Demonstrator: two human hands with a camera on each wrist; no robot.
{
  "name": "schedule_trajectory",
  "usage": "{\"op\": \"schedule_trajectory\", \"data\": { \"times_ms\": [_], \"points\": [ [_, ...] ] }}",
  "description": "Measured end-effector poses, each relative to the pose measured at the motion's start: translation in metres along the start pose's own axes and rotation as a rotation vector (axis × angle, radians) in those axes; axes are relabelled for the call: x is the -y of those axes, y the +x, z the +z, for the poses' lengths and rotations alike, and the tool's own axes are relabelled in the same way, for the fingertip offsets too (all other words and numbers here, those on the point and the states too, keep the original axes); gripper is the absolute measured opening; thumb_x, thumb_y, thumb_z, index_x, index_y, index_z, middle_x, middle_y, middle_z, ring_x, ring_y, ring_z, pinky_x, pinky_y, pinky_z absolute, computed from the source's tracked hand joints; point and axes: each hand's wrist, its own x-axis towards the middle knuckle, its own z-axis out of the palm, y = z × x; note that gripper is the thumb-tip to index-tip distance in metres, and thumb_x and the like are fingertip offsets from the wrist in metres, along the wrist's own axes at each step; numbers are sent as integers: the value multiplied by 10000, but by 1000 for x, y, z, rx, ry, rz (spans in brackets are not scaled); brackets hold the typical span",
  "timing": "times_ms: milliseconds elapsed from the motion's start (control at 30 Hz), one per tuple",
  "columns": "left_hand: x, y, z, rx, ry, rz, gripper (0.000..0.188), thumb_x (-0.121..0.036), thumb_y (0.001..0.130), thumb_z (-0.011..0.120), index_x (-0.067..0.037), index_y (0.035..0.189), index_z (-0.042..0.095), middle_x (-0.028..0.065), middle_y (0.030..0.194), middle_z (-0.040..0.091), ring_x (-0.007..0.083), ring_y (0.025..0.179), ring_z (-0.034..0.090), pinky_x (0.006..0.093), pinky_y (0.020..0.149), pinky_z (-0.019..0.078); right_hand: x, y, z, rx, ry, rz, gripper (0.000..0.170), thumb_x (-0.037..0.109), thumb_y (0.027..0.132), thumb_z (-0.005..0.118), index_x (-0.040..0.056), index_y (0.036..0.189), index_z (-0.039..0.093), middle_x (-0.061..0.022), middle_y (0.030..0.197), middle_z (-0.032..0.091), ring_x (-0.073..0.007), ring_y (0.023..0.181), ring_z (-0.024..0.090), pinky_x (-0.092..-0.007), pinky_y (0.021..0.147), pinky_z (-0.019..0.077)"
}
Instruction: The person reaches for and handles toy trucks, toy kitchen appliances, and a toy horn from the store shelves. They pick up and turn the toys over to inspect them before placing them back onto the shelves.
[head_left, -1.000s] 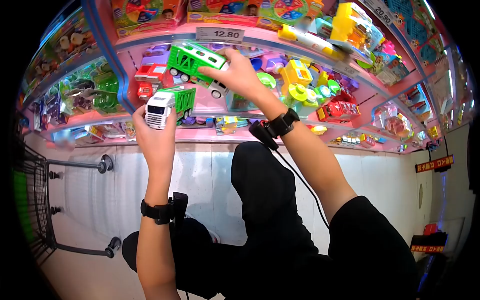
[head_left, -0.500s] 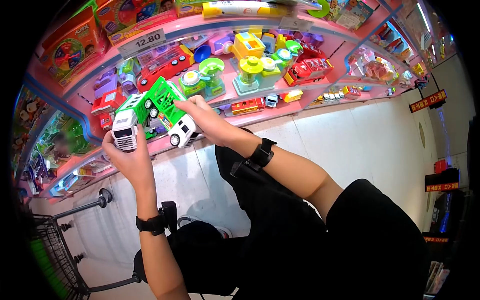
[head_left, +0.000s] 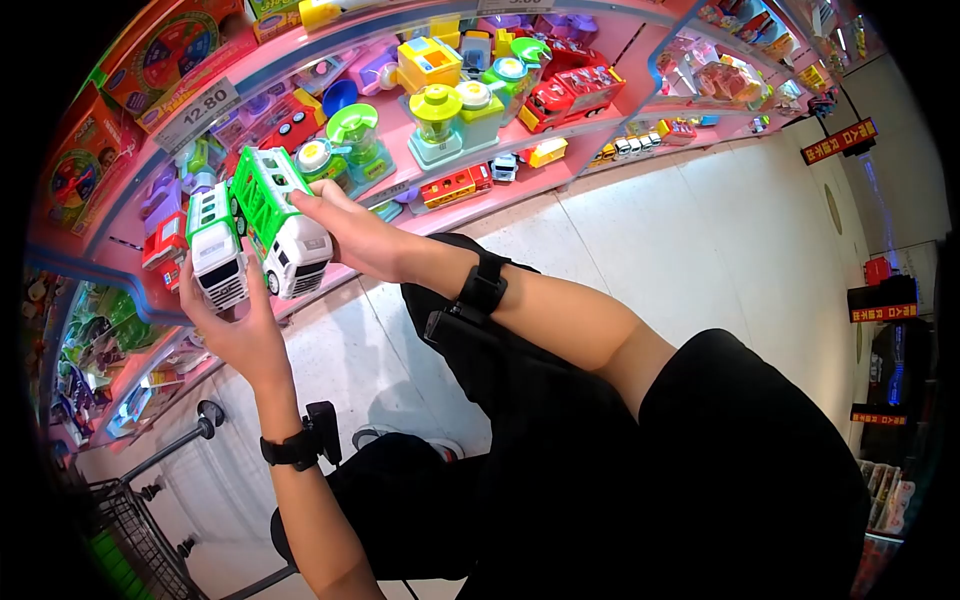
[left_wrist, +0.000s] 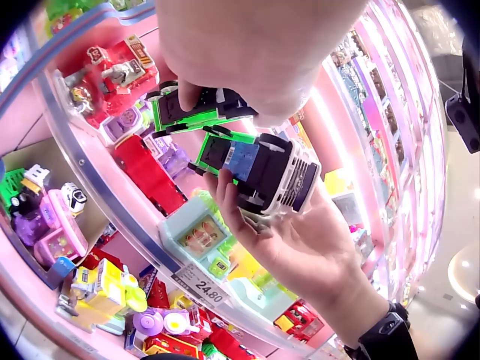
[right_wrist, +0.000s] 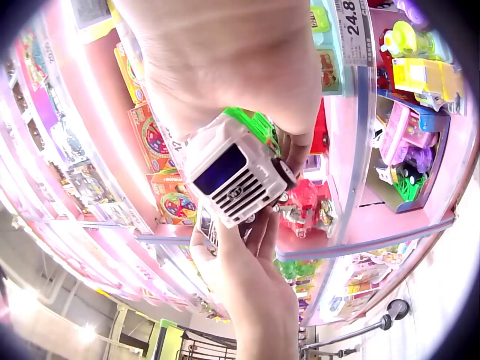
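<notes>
In the head view my left hand (head_left: 245, 340) grips a toy truck (head_left: 216, 248) with a white cab and green back by its cab, thumb and fingers on either side. My right hand (head_left: 355, 232) holds a second green-and-white toy truck (head_left: 275, 205), which has a green lattice-sided body. The two trucks are side by side, cabs facing me. In the left wrist view the second truck's dark underside (left_wrist: 259, 172) shows, with the right hand's fingers beneath it. The right wrist view shows its white cab (right_wrist: 236, 176) and dark windscreen up close.
Pink shelves hold a red toy truck (head_left: 165, 242), a toy blender (head_left: 437, 125) and a red fire engine (head_left: 570, 95). A price tag (head_left: 198, 115) sits on the shelf edge above. A wire shopping cart (head_left: 140, 535) stands at lower left on the tiled floor.
The second truck came off the shelf area toward the first; both now sit side by side, cabs toward me. The head view turned, so the shelves appear shifted left and tilted.
</notes>
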Motion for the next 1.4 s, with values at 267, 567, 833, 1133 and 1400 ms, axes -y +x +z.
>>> {"op": "schedule_trajectory", "data": {
  "times_ms": [267,567,833,1133,1400],
  "points": [
    [-14,-1,8,20,46,15,599,-95,898,717,-4,1419,436,163,1390,516,228,1235,520,351,1068,390,3,-3,-4,18,-184,-54,625,362,935,686,67,1345,319,-134,1319,497,-200,1174,543,-367,913,498],
    [-6,-6,6,54,62,14,613,-88,885,721,7,1414,428,181,1428,484,253,1303,474,377,1114,344,2,-8,-3,-26,-210,-62,622,323,912,723,49,1318,340,-150,1261,548,-176,1133,560,-329,895,490],
    [3,-5,0,33,12,-46,585,-137,887,738,23,1364,439,204,1372,498,255,1281,478,370,1107,334,-14,0,-2,-93,-220,-8,480,302,957,628,61,1279,366,-151,1079,605,-189,917,639,-340,718,536],
    [11,-2,-7,30,-113,-171,500,-136,903,721,-6,1312,464,139,1243,556,207,1130,554,330,997,419,-18,-13,8,-212,-351,140,431,244,940,605,72,1268,386,-139,1065,607,-177,932,618,-332,751,513],
    [9,14,-27,3,-102,-200,520,-182,926,703,-43,1390,512,107,1270,587,165,1114,571,296,962,447,-27,-13,0,-241,-275,117,415,281,974,554,64,1281,379,-117,1052,597,-176,922,626,-323,766,515]
  ]
}}
